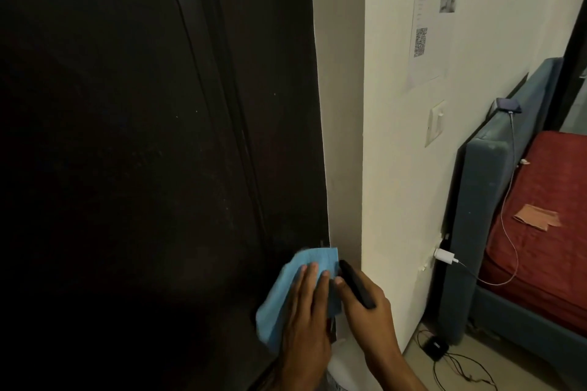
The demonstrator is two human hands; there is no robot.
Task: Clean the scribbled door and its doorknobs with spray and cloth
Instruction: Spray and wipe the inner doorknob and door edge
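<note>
Two hands low in the frame, but biggest thing first: the door [127,136] fills the whole left half, very dark, w/ a few faint pale specks on it; can't make out any scribbles in this light. Right of it, a cream wall [397,168] takes up the middle. A printed sheet [435,9] w/ a QR code is stuck on it near the top, a switch [435,122] is below that, and a white charger [443,255] is plugged in lower down. Its cable [505,232] loops up to a phone [508,106] sitting on top of a blue headboard [482,216] at right. A red mattress [540,232] fills the right edge, w/ a tan folded piece lying on it.

Bottom center: a blue cloth [279,295] is flat against the door edge. The left hand [306,320] presses it there, fingers mostly straight on top of it. Just right of that, the right hand [365,305] is wrapped round a black handle [355,284] that sticks out from the door edge, thumb touching the cloth.

Something white and rounded [343,362] shows btwn the forearms at the bottom edge; prob the spray bottle, but can't tell for sure.
</note>
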